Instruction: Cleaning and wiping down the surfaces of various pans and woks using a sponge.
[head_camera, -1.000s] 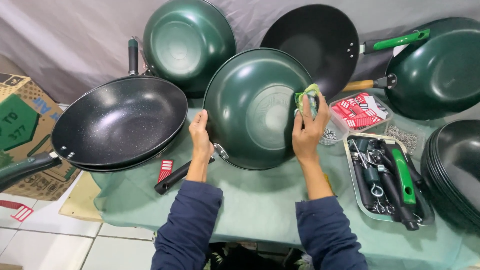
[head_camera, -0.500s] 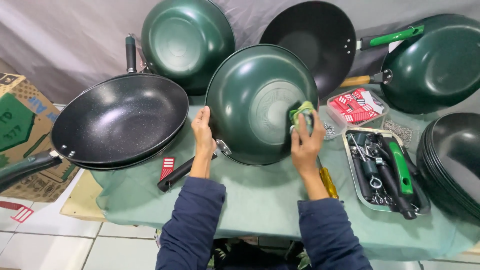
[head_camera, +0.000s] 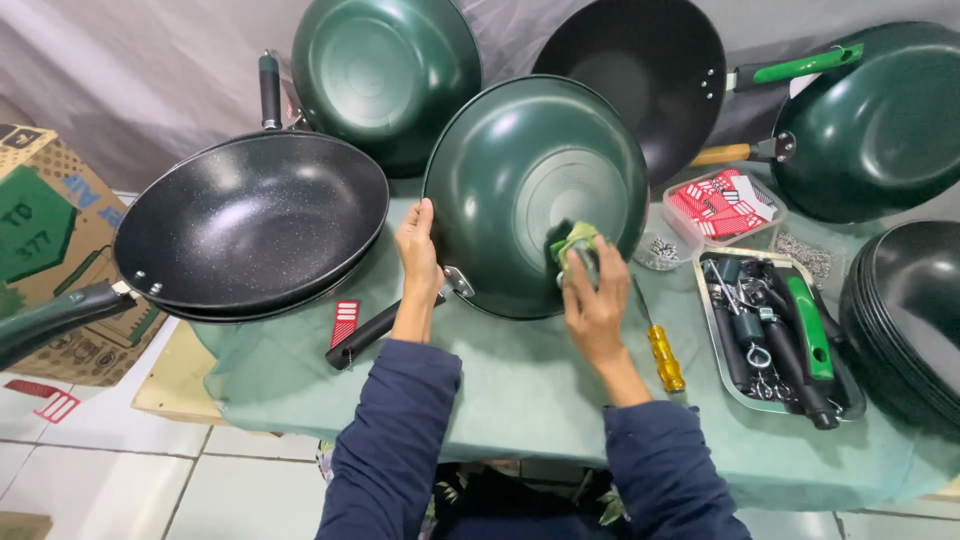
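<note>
Right hand (head_camera: 597, 305) slid cloth (head_camera: 574, 243) lower on green wok (head_camera: 535, 190); left hand (head_camera: 418, 250) grips rim; tray (head_camera: 712, 330) holds handles.

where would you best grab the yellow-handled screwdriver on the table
Take the screwdriver by its yellow handle, the thick end nearest the person, coming from above. It lies flat on the green cloth with open cloth on its near side. Its thin shaft runs up behind the right hand, and the metal tray lies close on the right, so a sideways reach is probably more cramped.

Cloth-covered table (head_camera: 520, 400): woks, tray, screwdriver (head_camera: 660, 345)
</note>
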